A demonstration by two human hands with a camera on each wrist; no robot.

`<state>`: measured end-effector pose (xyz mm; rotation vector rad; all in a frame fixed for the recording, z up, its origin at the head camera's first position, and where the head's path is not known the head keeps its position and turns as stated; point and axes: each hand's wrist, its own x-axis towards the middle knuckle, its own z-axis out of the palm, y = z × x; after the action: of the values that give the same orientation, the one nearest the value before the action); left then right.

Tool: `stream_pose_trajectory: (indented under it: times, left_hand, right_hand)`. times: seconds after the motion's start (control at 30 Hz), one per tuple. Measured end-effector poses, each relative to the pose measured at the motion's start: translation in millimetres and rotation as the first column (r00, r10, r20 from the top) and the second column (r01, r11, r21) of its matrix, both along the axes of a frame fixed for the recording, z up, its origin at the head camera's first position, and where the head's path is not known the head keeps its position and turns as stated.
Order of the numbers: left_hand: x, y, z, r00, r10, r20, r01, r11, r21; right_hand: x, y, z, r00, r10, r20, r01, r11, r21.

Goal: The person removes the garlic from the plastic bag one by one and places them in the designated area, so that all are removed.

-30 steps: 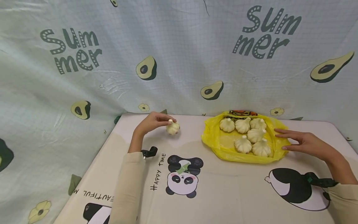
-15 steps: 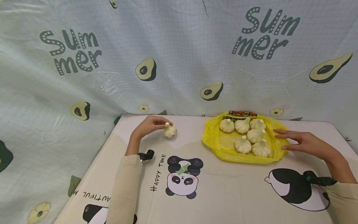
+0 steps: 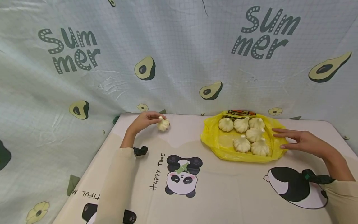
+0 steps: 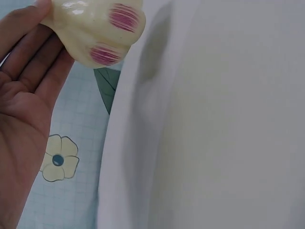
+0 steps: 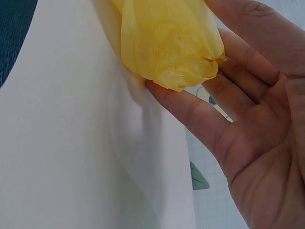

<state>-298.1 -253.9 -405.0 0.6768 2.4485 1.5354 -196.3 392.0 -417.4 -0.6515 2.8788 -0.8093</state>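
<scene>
Near the desk's (image 3: 184,133) far left corner, the left hand (image 3: 144,121) is holding a garlic bulb (image 3: 163,124) by its stem (image 3: 160,118), the thumb and fingers closing in a narrow pinch; the bulb is hanging close to the far edge, seemingly just clear of the surface, its shadow falling apart from it in the left wrist view. Its pink-streaked skin is shining smoothly, so it is probably feeling light, firm and a little slick, and hardly fragile. The stem is offering the surest hold, while the fat, lobed sides would likely be slipping under a shallow pinch. Right of the desk's middle, toward the far edge, a yellow plastic bag (image 3: 211,132) is lying spread, with six more bulbs (image 3: 255,134) resting on it, their stems mostly standing up where fingers could be reaching them from above. The bag is looking thin, limp and easily dragged, its gathered rim being the best place for steadying it. At its right side, toward the desk's right edge, the right hand (image 3: 309,143) is touching that rim, fingers reaching out loosely, with a wide gap between them and the thumb.
</scene>
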Motion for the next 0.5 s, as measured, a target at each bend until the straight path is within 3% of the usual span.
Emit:
stream_pose_trajectory:
  times: [0.27, 0.5]
  left_hand:
    - [-18.6, -11, 1.8, 0.999, -0.037, 0.006, 0.038, 0.996, -0.077]
    - [-25.4, -16, 4.6, 1.0, -0.003, 0.026, 0.005, 0.997, -0.083]
  right_hand:
    - [-0.3, -1, 1.3, 1.0, 0.003, -0.012, -0.003, 1.0, 0.008]
    - [0.7, -2, 1.7, 1.0, 0.006, -0.015, -0.006, 1.0, 0.004]
